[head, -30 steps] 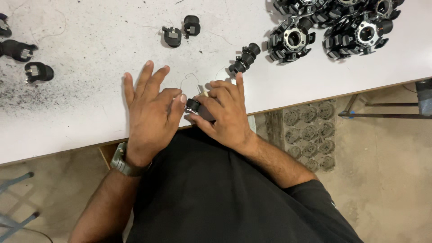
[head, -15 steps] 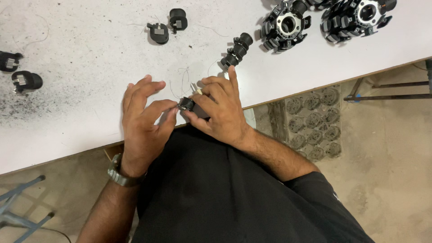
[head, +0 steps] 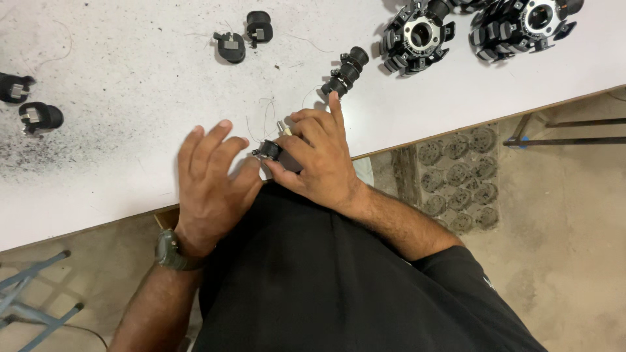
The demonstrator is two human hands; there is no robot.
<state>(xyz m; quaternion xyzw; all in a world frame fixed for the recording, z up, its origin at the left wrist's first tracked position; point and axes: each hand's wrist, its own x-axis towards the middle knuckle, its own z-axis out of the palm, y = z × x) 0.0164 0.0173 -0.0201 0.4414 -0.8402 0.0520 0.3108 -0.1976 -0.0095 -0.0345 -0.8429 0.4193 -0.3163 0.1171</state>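
Centrally, at the near edge of the white table (head: 117,169), both hands work on one small black part (head: 270,150). The right hand (head: 323,163) pinches the part between thumb and curled fingers; the left hand (head: 212,179) meets it from the other side, thumb against the part, fingers spread and slightly raised. Thin wire strands (head: 264,117) lie on the table just beyond. A similar stacked black piece (head: 345,70) rests near the right fingertips; two round black assemblies (head: 417,36) sit farther off. Judged step: fitting or adjusting the held part. Next move likely calls for a steady pinch and fine fingertip alignment.
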